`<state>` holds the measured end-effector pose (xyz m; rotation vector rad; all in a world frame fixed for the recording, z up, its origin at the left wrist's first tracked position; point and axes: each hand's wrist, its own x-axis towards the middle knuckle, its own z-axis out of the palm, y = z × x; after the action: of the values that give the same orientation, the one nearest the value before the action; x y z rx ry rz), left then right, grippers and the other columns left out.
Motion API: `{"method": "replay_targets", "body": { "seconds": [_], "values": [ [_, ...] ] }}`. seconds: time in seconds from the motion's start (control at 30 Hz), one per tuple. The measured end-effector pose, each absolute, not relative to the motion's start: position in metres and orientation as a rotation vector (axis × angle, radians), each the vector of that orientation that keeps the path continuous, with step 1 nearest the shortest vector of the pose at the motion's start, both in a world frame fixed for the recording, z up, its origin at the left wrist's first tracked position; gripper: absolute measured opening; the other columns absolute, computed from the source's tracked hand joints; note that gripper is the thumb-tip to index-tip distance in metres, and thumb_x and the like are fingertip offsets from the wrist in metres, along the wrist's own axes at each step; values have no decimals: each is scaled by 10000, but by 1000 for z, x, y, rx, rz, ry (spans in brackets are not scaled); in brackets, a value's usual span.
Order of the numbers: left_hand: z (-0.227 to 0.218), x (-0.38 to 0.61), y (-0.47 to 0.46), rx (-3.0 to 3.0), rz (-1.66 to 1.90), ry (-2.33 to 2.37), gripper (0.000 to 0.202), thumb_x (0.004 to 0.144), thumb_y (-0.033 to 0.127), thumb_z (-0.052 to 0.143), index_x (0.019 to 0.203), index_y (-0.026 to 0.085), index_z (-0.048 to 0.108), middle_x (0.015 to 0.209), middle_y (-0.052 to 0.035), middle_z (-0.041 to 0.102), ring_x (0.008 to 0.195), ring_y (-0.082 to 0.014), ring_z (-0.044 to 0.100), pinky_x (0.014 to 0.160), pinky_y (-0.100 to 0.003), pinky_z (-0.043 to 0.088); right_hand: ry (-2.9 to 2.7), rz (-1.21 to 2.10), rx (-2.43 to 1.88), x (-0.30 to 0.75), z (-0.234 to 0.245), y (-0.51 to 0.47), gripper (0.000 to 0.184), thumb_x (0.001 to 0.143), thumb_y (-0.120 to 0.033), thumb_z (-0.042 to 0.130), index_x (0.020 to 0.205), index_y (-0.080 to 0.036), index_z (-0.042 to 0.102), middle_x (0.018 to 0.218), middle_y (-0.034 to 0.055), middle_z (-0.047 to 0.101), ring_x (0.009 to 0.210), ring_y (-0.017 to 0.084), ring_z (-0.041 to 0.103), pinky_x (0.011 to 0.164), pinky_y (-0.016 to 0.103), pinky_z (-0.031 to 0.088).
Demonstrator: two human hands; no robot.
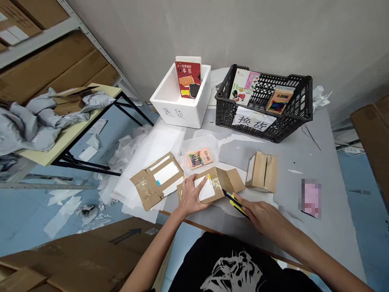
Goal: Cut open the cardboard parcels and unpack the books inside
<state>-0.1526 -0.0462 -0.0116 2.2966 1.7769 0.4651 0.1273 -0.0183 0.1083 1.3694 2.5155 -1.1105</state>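
nearest the camera, a black t-shirt with a white print (231,269) fills the bottom edge, and both forearms reach out over a grey-topped table (306,162). the left hand (190,195) is spread over one end of a taped cardboard mailer (217,183), holding it against the table. the right hand (255,215) is closed around a yellow-and-black utility knife (235,205), whose tip is at the mailer's near edge. the mailer sits between the two hands, with a white label on top and one flap folded out.

just left of it, an opened cardboard mailer (156,181) lies on white foam sheets (148,158). above the hands, a small book in clear wrap (199,158) rests on more foam. to the right stands a folded cardboard piece (263,172), and beyond it is a pixelated pink patch (311,198).

farther back, a white foam box (176,107) holds a red book (188,79). beside it, a black plastic crate (263,117) holds two books and has a handwritten paper sign (254,119) on its front. to the left, grey mailing bags (45,117) lie on a side table, below shelves of cardboard boxes (45,61).
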Motion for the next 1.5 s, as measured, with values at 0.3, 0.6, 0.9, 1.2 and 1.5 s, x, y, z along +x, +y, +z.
{"method": "replay_targets", "body": {
  "seconds": [0.3,0.6,0.9,1.2,1.5],
  "values": [
    [-10,-127,-33,2244,324,1930,899,666,555,656,1443,248,326,1335,-195,357,1239,-381,331,984,-530,269,2321,-493,1810,176,105,21,560,928,-176,307,1473,-301,266,839,55,623,560,151,559,506,241,352],
    [-12,-99,-16,2125,15,1965,818,771,704,462,1440,254,321,1394,-196,371,1246,-377,349,983,-531,282,2179,-1,2003,176,-10,66,532,906,-134,310,1398,-306,419,978,162,525,899,274,514,746,419,403],
    [9,-137,-10,1899,-163,1912,662,884,497,401,1454,196,257,1324,-129,491,1132,-271,507,816,-345,462,2384,-1118,2290,114,-40,4,653,867,-515,386,1392,-127,356,1195,179,494,1179,326,433,959,485,384],
    [11,-116,-6,1743,-252,1917,571,838,551,442,1280,189,452,1082,-108,656,1057,-290,571,759,-360,469,1905,-1717,2809,36,-79,-6,797,611,-470,661,1244,-173,280,1272,176,438,1179,318,430,1012,504,342],
    [11,-107,-10,1912,-291,1910,601,851,475,478,1341,153,348,1216,-148,559,1057,-289,575,724,-364,499,1925,-1637,2773,40,-82,-8,649,633,-384,632,1155,-190,298,1218,153,461,1170,303,424,1007,476,342]
  ]
}}
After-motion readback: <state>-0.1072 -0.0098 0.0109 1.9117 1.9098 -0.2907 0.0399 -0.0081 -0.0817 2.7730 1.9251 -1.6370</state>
